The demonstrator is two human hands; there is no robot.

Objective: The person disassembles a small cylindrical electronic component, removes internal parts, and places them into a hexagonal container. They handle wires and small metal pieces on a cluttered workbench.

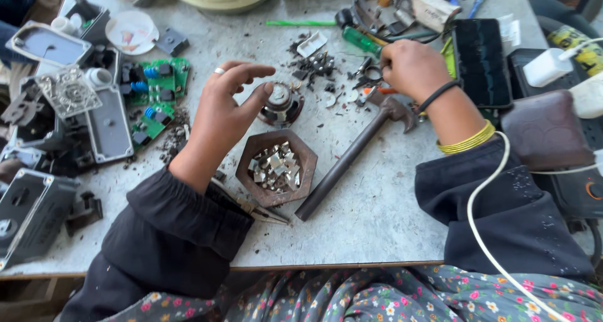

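My left hand (221, 111) hovers over the grey worktable (377, 215), fingers spread, thumb and fingertips touching a small round speaker (281, 102). It wears a ring. My right hand (411, 67) is closed over small metal parts and a pair of orange-handled scissors or pliers (372, 83) further back. Between the hands, near me, stands a rusty hexagonal tray (254, 147) filled with several shiny metal scraps. A hammer (352, 155) lies diagonally to its right, head under my right wrist.
Green circuit boards (157, 89), grey plastic housings (38, 209) and a white lid (130, 32) crowd the left. A black phone (480, 61), brown wallet (545, 132), white charger and cable (487, 190) lie right. Pliers (257, 210) rest under my left sleeve. A green screwdriver (361, 40) lies at the back.
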